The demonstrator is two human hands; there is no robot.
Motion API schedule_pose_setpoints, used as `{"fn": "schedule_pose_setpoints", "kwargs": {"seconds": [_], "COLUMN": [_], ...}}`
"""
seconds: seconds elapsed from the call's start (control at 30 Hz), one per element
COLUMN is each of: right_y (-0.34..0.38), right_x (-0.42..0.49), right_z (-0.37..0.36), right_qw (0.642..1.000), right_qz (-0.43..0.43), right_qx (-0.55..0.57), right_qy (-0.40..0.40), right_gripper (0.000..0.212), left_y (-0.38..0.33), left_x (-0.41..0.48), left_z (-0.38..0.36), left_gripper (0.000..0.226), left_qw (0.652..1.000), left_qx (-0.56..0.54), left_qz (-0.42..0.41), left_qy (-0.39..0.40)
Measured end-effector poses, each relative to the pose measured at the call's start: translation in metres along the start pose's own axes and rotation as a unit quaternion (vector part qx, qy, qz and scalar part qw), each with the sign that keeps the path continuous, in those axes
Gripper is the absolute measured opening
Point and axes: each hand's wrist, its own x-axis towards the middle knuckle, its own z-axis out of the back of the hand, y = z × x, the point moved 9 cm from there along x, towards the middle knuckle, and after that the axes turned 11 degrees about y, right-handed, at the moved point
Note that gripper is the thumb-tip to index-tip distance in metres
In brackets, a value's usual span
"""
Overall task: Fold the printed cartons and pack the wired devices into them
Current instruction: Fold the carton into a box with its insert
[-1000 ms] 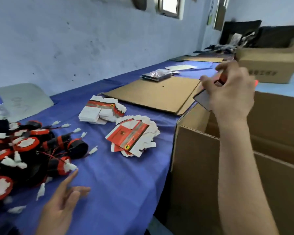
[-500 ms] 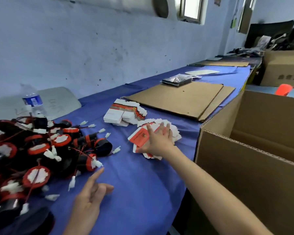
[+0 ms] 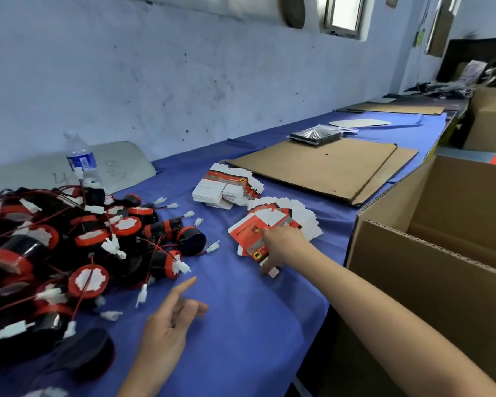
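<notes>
The long table under its blue cloth [image 3: 241, 325] runs along the pale wall. At its right edge stands the big open brown corrugated cardboard box [image 3: 413, 282], flaps up. Further back, flat brown cardboard sheets [image 3: 321, 164] lie stacked on the cloth, with a black plastic-wrapped packet [image 3: 315, 136] on their far corner.

On the left is the heap of black-and-red round wired devices [image 3: 78, 247], red wires and white plugs tangled all through it and spilling towards the middle.

Now the cartons: a fanned stack of flat red-and-white printed cartons [image 3: 301, 222] lies between the heap and the big box. A neater second stack of the same cartons [image 3: 224, 187] sits just behind it.

The right hand [image 3: 284, 247] reaches across onto the fanned stack. Its fingers lie on the top red carton [image 3: 245, 233] with the thumb at the near edge, pinching it, and that carton sits skewed off the pile. The left hand [image 3: 166, 325] hangs low over the cloth beside the heap, forefinger out, the others loosely bent, holding nothing.

A clear plastic water bottle with a blue label [image 3: 80, 159] stands upright behind the heap.
</notes>
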Motion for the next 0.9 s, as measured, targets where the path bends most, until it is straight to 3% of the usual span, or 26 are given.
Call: {"fn": "schedule_pose_setpoints", "kwargs": {"seconds": [0.13, 0.33, 0.53, 0.6, 0.67, 0.73, 0.77, 0.8, 0.87, 0.9], "right_y": [0.017, 0.041, 0.050, 0.046, 0.034, 0.019, 0.016, 0.020, 0.050, 0.070], "right_x": [0.000, 0.008, -0.007, -0.016, -0.032, -0.056, -0.064, -0.070, -0.074, -0.067], "right_z": [0.003, 0.011, 0.034, 0.067, 0.120, 0.163, 0.170, 0.166, 0.135, 0.110], "right_qw": [0.998, 0.980, 0.936, 0.954, 0.981, 0.975, 0.949, 0.892, 0.732, 0.675], "right_qz": [0.022, 0.006, -0.068, -0.058, -0.011, 0.056, 0.118, 0.206, 0.350, 0.371], "right_qx": [-0.058, -0.172, -0.340, -0.285, -0.142, 0.038, 0.174, 0.329, 0.557, 0.623], "right_qy": [0.001, -0.101, -0.069, -0.073, -0.132, -0.211, -0.235, -0.233, -0.177, -0.136], "right_gripper": [0.027, 0.029, 0.028, 0.026, 0.015, 0.009, 0.018, 0.030, 0.038, 0.038], "left_y": [-0.001, -0.003, 0.000, 0.002, 0.001, -0.002, -0.006, -0.013, -0.024, -0.027], "left_x": [-0.001, -0.003, -0.002, -0.002, -0.002, 0.000, -0.001, -0.003, -0.011, -0.016], "left_z": [-0.001, -0.002, -0.002, -0.002, -0.002, 0.003, 0.008, 0.016, 0.030, 0.034], "left_gripper": [0.040, 0.040, 0.040, 0.043, 0.049, 0.049, 0.052, 0.062, 0.085, 0.093], "left_qw": [1.000, 1.000, 1.000, 0.999, 1.000, 0.999, 0.998, 0.993, 0.979, 0.973], "left_qx": [0.001, 0.009, 0.021, 0.022, 0.018, -0.010, -0.033, -0.056, -0.091, -0.102], "left_qz": [0.002, 0.006, 0.009, 0.006, -0.006, -0.018, -0.029, -0.046, -0.073, -0.075], "left_qy": [0.000, 0.012, 0.020, 0.022, 0.014, -0.024, -0.054, -0.092, -0.166, -0.191]}}
